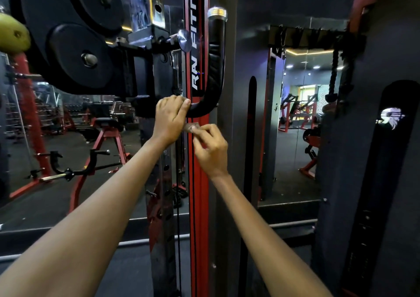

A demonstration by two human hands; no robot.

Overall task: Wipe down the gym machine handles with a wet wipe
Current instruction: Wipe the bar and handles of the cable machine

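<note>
At handle (216, 69), hands with wipe (191, 127)

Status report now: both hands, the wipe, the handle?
Left hand grips black handle at its lower bend. Right hand pinches wipe just below, off the handle. Nothing in the way.

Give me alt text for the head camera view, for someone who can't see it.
A person's left hand grips the lower bend of a black padded, chrome-capped machine handle, while the right hand pinches a small wet wipe just below it. Behind stands a red upright, with black pulley covers to the left.
</note>
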